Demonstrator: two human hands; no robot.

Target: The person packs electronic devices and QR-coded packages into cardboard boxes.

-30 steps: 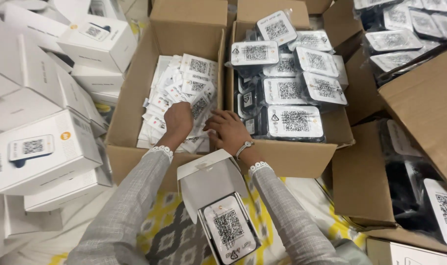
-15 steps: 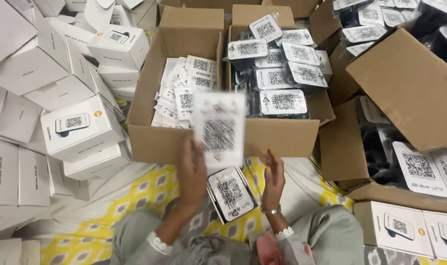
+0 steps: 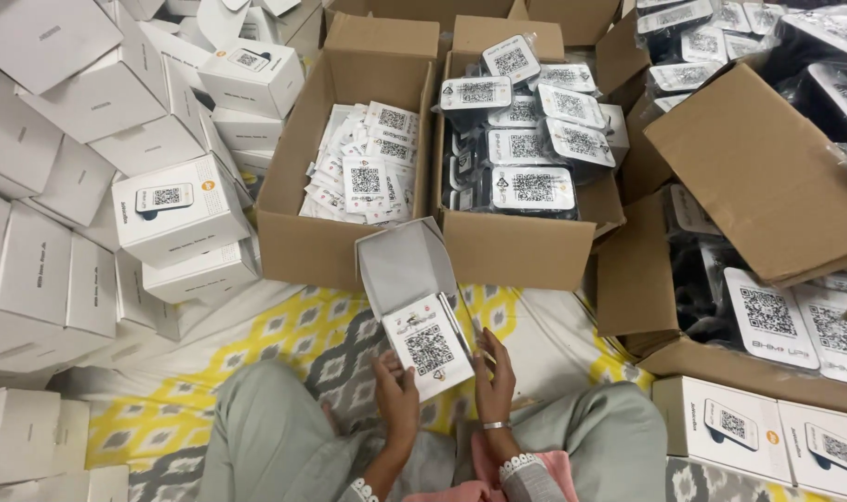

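A small white box [image 3: 397,270] stands open in front of my crossed legs, its lid tipped back. A white card with a square code [image 3: 430,350] lies on top of its contents. My left hand [image 3: 396,392] grips the card's lower left edge. My right hand [image 3: 494,376], a bangle on its wrist, holds the right side of the box. Just beyond, a cardboard carton [image 3: 293,244] holds several loose code cards [image 3: 364,177].
A second carton [image 3: 516,249] to the right holds black devices in plastic bags [image 3: 532,186]. Closed white boxes [image 3: 168,209] pile up on the left. More cartons [image 3: 758,177] and white boxes [image 3: 721,423] crowd the right. A yellow and grey patterned sheet [image 3: 284,335] covers the floor.
My hands left the carton of cards, lifted one card up, then brought it down onto the open white box. They now rest at the box's sides, closer to me.
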